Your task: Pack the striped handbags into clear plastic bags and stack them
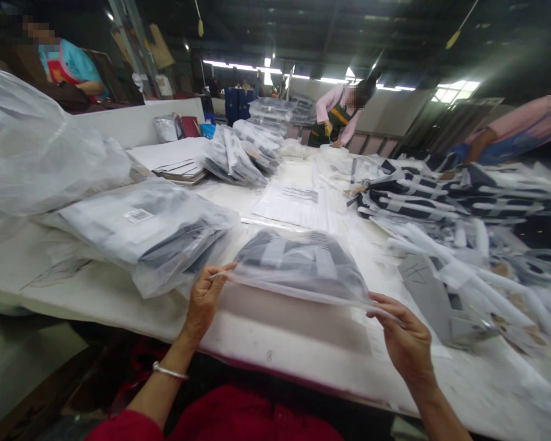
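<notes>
Between my hands a clear plastic bag [298, 263] with a dark, light-striped item inside is held at its near edge, over the white table [266, 331]. My left hand [206, 297] pinches the bag's left corner between thumb and fingers. At the opposite corner my right hand [404, 334] grips the bag's edge in the same way. To the left, close to my left hand, lies a pile of bagged dark items [165, 220], the top one bearing a white barcode label [138, 215]. Behind the held bag lies a flat white plastic bag [287, 205].
Dark items with white wrapped handles [417, 199] are heaped on the right, beside a grey board [425, 294]. A large bundle of clear plastic [41, 147] stands at left. Farther back are more bagged items [243, 150] and a person [337, 116]; other people stand at both sides.
</notes>
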The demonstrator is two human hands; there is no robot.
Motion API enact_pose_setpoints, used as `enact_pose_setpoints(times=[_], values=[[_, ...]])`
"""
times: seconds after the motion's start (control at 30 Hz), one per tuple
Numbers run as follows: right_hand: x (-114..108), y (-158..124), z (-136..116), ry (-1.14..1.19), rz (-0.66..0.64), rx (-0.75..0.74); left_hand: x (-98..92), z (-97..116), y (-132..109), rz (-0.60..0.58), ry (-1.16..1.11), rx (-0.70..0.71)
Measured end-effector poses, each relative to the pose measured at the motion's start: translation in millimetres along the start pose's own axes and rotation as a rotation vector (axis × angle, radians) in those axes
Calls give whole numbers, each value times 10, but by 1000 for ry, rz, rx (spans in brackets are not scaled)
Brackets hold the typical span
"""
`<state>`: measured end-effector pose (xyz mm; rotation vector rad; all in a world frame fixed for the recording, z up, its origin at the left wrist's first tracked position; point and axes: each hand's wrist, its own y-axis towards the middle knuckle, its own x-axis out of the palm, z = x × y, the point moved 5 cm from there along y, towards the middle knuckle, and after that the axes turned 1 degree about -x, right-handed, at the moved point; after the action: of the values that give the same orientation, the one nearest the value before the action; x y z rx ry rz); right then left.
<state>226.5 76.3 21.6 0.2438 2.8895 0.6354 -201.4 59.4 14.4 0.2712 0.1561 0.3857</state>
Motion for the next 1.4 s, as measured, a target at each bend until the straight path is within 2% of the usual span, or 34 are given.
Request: enact_pose_setpoints(times=[0.07,0.13,0.23,0.3,0.37,0.47,0.53,0.67,0.77,0.87,0.97,1.1,1.2,1.3,1.33,1.4], values=[[107,41,-28,136,60,62,65,26,72,84,-30,-3],[188,90,-105,183,137,87,96,77,143,178,26,56],[219,176,-250,65,307,37,130,154,231,300,225,163],[209,240,-263,-47,394,36,181,141,291,320,371,166],[202,306,-147,-120,388,139,251,61,353,280,498,112],[207,342,143,-206,217,372,355,-104,400,154,620,38],[188,315,272,-266,126,454,384,-174,391,96,673,19],[142,271,317,-344,74,463,365,-105,333,55,780,27],[142,278,313,-328,54,463,385,149,301,36,864,189],[139,289,339,-284,58,491,495,329,295,-85,942,361],[143,289,376,-207,60,524,566,240,347,-194,1040,301],[163,279,407,-112,58,565,560,115,406,-193,1122,245],[176,280,406,-100,54,570,602,326,370,-135,1180,351],[182,285,384,-98,50,558,858,729,176,-74,1119,575],[182,287,375,-101,47,555,1012,836,70,-112,1058,661],[181,293,360,-105,39,552,1386,929,-185,-288,948,819]])
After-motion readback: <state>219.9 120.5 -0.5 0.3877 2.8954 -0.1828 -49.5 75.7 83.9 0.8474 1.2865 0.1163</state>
